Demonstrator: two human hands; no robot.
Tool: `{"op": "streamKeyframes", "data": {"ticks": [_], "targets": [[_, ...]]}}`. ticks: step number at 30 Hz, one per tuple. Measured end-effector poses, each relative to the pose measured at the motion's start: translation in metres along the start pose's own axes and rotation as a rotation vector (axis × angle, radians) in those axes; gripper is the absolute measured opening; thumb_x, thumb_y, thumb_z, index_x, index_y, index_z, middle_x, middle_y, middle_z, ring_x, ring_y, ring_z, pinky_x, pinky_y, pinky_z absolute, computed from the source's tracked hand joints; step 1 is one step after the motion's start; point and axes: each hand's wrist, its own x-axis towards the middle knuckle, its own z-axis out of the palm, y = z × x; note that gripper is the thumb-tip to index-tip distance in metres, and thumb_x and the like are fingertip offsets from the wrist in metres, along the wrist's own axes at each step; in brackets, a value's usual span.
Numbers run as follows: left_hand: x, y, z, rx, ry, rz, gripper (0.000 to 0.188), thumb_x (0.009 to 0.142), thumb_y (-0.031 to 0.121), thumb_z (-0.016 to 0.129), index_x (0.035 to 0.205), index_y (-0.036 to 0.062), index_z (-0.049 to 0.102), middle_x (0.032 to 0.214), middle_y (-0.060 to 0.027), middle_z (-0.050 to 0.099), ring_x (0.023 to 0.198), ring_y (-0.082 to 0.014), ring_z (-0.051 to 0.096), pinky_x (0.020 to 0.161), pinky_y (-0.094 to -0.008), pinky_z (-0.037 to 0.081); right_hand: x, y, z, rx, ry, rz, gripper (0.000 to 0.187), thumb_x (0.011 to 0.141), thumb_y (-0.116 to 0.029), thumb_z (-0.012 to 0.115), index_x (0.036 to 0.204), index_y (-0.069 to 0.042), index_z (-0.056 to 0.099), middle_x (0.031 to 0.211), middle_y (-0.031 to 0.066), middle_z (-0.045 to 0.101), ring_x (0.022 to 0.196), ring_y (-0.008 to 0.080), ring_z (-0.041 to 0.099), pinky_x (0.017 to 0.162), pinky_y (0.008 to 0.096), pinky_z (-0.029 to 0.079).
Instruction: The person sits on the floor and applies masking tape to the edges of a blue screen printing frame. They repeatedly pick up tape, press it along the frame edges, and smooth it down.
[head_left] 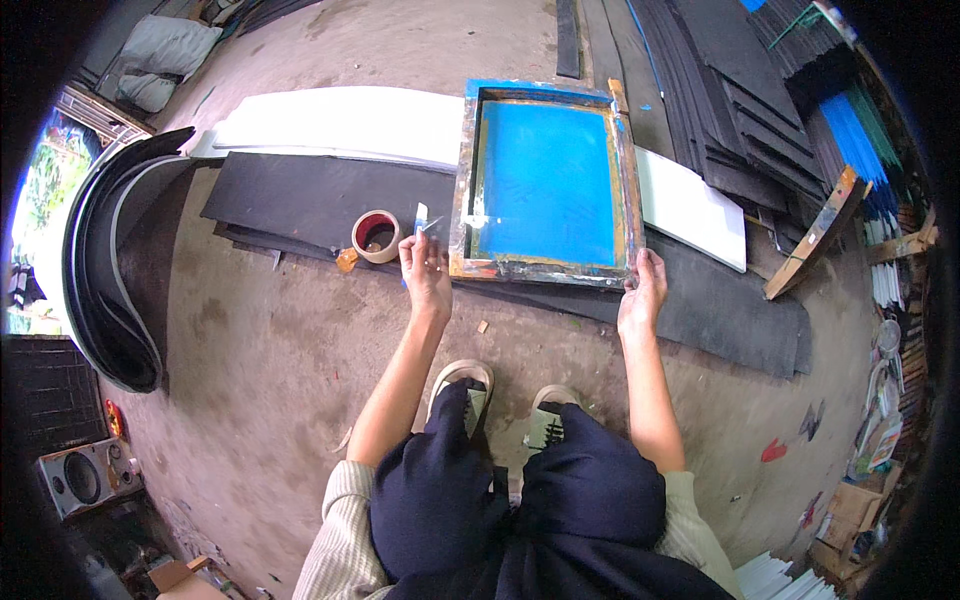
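In front of me a paint-stained wooden screen-printing frame (460,215) with a blue mesh (548,185) lies over white and black sheets. My right hand (642,290) grips its near right corner, fingers closed on the wood. Just left of the frame, my left hand (427,275) pinches a small white and blue strip (422,216); its exact kind is unclear. A whitish mark shows on the frame's left side near that strip. Beside my left hand stands a roll of tape (362,250) with a reddish inner ring, next to a small orange-brown scrap (346,260).
Long white sheets (340,125) lie across black sheets (320,195). A curled black sheet (105,290) stands at left, above a speaker (90,478). Stacked dark sheets (700,110) fill the far right, near a leaning wooden bar (818,235). My shoes (465,390) are on the concrete floor.
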Motion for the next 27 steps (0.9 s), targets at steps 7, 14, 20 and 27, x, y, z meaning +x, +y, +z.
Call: {"op": "streamKeyframes", "data": {"ticks": [7, 14, 20, 27], "targets": [[0.012, -0.01, -0.009, 0.053, -0.004, 0.105, 0.017, 0.084, 0.019, 0.064, 0.085, 0.016, 0.047, 0.084, 0.0045, 0.054, 0.078, -0.0075, 0.05, 0.072, -0.0244, 0.039, 0.001, -0.011, 0.012, 0.037, -0.038, -0.231, 0.015, 0.084, -0.017, 0.064, 0.089, -0.004, 0.059, 0.081, -0.0025, 0.056, 0.071, 0.0043, 0.045, 0.062, 0.0202, 0.032], [0.009, -0.03, -0.029, 0.004, -0.031, -0.124, 0.018, 0.084, 0.014, 0.064, 0.09, 0.0119, 0.048, 0.076, -0.0001, 0.052, 0.07, -0.0093, 0.05, 0.063, -0.0222, 0.041, -0.02, -0.08, 0.043, -0.208, -0.155, -0.581, 0.015, 0.082, -0.014, 0.066, 0.089, -0.002, 0.059, 0.085, -0.0004, 0.056, 0.077, 0.0076, 0.049, 0.071, 0.0219, 0.039], [-0.005, -0.046, -0.029, 0.03, -0.1, -0.44, 0.04, 0.085, 0.04, 0.059, 0.113, 0.015, 0.044, 0.077, 0.0049, 0.046, 0.068, -0.0066, 0.044, 0.064, -0.0232, 0.039, -0.026, -0.12, 0.052, -0.246, -0.242, -0.641, 0.014, 0.082, -0.012, 0.066, 0.088, -0.002, 0.059, 0.085, -0.0004, 0.056, 0.08, 0.0077, 0.047, 0.074, 0.022, 0.038], [0.001, -0.038, -0.04, 0.094, -0.223, -0.516, 0.042, 0.082, 0.05, 0.057, 0.106, 0.0166, 0.05, 0.086, 0.0069, 0.046, 0.08, -0.0099, 0.044, 0.072, -0.0255, 0.035, -0.018, -0.132, 0.041, -0.302, -0.229, -0.672, 0.012, 0.082, -0.012, 0.065, 0.086, -0.003, 0.059, 0.083, -0.0021, 0.056, 0.077, 0.0068, 0.046, 0.072, 0.0216, 0.037]]}}
